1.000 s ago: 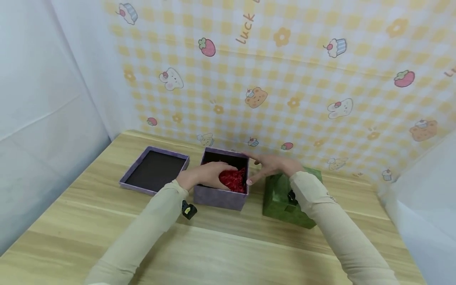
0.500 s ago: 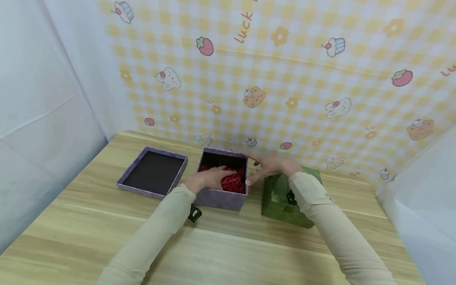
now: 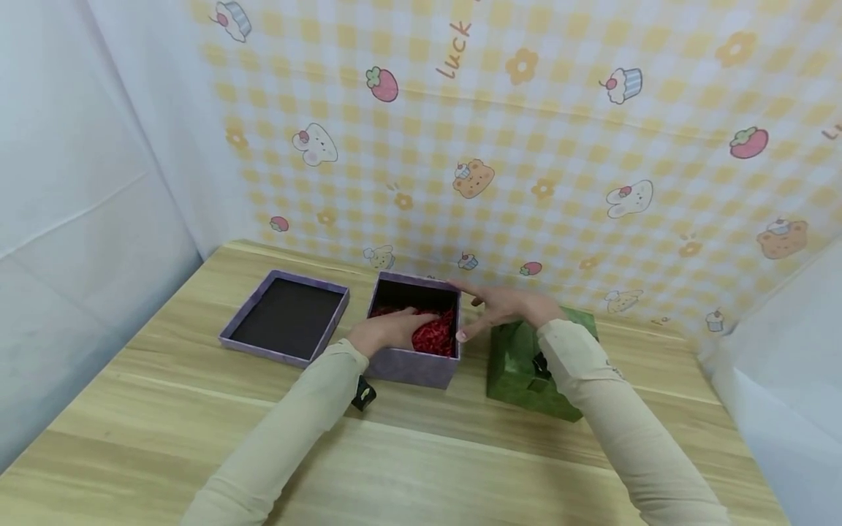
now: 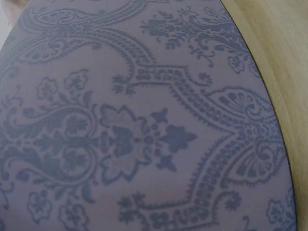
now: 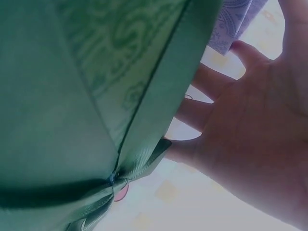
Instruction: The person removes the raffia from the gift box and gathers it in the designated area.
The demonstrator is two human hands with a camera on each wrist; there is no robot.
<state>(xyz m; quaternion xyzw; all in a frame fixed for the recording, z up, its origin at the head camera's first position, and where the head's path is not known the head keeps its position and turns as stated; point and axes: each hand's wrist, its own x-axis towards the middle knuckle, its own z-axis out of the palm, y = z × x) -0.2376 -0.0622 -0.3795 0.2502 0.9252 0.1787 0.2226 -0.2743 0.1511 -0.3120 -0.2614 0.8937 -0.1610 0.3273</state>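
Observation:
A purple patterned box point(image 3: 411, 369) stands without its lid and holds red shredded paper point(image 3: 435, 337). My left hand point(image 3: 389, 330) reaches over its front left rim, fingers extended onto the paper; the fingertips are partly hidden. The box's patterned wall point(image 4: 144, 120) fills most of the left wrist view. My right hand point(image 3: 503, 303) is spread at the right side of the box, fingertips right at the rim. In the right wrist view this hand point(image 5: 245, 110) shows its palm and separated fingers, with the purple box's corner point(image 5: 233, 26) by one fingertip.
A green box point(image 3: 516, 369) with a green ribbon point(image 5: 139, 168) stands to the right, partly under my right forearm. The purple lid point(image 3: 289, 315) lies upturned at the left, black inside. A checked cloth point(image 3: 421, 146) hangs behind the wooden table point(image 3: 408, 460).
My left hand has moved slightly right and deeper into the purple box, over the red shredded paper. The right hand keeps its place at the box's side.

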